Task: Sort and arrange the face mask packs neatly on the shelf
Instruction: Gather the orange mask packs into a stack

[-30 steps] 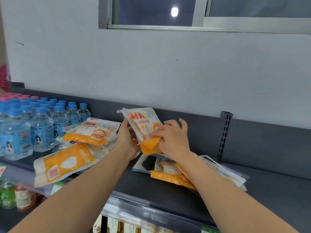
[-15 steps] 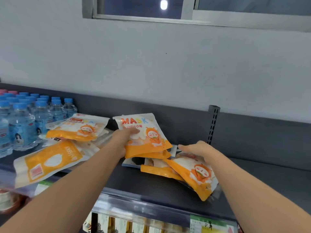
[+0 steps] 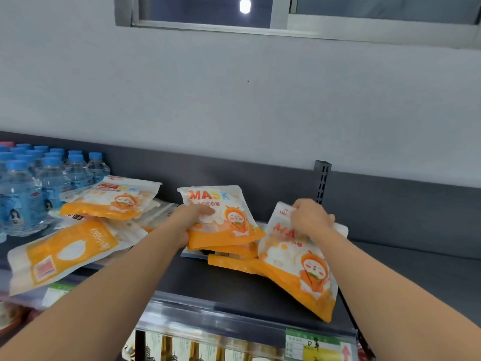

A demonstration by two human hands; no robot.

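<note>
Several orange-and-white face mask packs lie on the dark grey shelf (image 3: 234, 290). My left hand (image 3: 191, 220) grips the left edge of a "MASK" pack (image 3: 229, 217) that rests on a small stack in the middle. My right hand (image 3: 311, 217) pinches the top of another cartoon mask pack (image 3: 299, 264), which hangs tilted toward the shelf's front edge. At the left, another cartoon pack (image 3: 112, 199) lies over a loose pile, and an orange pack printed with a white mask (image 3: 67, 251) overhangs the front edge.
Small water bottles with blue caps (image 3: 39, 178) stand in rows at the far left. A slotted black upright (image 3: 321, 181) rises from the back panel right of my right hand. Price labels (image 3: 315, 345) line the front rail, with goods on the shelf below.
My right hand left the upright pack, took a pack from the right pile and lifted it by its top. My left hand laid its pack down onto the middle stack.
</note>
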